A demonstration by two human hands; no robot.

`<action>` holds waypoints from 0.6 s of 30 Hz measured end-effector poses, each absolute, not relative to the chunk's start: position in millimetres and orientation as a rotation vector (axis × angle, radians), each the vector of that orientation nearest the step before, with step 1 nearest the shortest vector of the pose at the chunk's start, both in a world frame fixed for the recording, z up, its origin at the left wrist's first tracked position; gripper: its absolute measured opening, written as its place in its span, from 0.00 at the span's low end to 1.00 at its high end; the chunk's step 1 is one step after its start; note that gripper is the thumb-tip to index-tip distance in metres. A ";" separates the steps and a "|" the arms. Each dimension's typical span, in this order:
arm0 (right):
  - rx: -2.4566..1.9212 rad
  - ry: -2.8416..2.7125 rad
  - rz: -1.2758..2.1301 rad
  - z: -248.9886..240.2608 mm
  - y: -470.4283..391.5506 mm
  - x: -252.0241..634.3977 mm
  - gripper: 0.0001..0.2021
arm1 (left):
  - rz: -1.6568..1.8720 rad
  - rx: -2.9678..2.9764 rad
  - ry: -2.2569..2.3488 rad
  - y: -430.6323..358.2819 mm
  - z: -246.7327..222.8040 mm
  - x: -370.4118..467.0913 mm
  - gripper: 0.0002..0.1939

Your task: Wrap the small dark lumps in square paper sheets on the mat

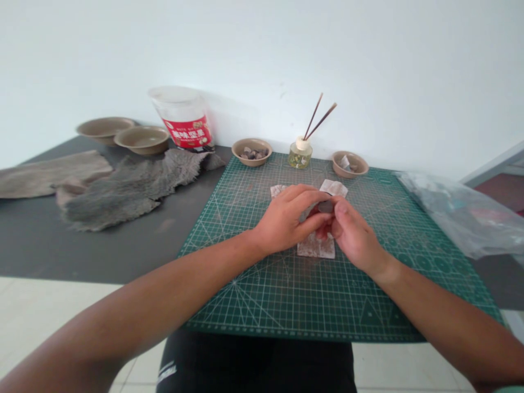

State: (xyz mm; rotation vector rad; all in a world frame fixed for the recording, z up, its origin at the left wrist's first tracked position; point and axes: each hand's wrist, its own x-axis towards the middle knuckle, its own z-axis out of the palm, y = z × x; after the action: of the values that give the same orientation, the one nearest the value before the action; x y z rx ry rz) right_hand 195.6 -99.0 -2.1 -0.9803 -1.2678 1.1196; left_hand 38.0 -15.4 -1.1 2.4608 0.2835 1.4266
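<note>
So the small grey piece [326, 206] is pinched between the nearly closed fingertips of the left hand [286, 218] and right hand [357, 234], blotchy pad [316, 249] below, and looks light, stiff, maybe brittle, so I'd hold its edges.

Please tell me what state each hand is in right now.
Left hand: closed, fingers on a small grey piece.
Right hand: closed, thumb and fingers at the same piece.
</note>
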 end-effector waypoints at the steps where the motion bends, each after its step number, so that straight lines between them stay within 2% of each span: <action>1: -0.965 -1.237 1.141 -2.8 -98.1 195.6 0.20 | 1.427 2.459 0.278 -15.5 -0.8 37.7 0.12; 8: -0.957 -1.057 1.175 1.0 -93.9 197.1 0.19 | 1.433 2.450 0.221 -15.4 -0.3 35.5 0.14; 15: -0.919 -1.011 1.259 4.8 -96.8 198.6 0.08 | 1.450 2.424 0.182 -13.2 -0.8 37.2 0.14; 18: -0.881 -1.002 1.287 5.4 -97.7 198.3 0.07 | 1.450 2.408 0.194 -12.3 -1.0 37.6 0.13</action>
State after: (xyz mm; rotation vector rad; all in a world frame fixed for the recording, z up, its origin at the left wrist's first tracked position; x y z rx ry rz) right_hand 198.3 -97.7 5.4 -0.8813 -1.0021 1.2865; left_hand 37.6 -12.3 -1.0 2.4084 0.1937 1.4503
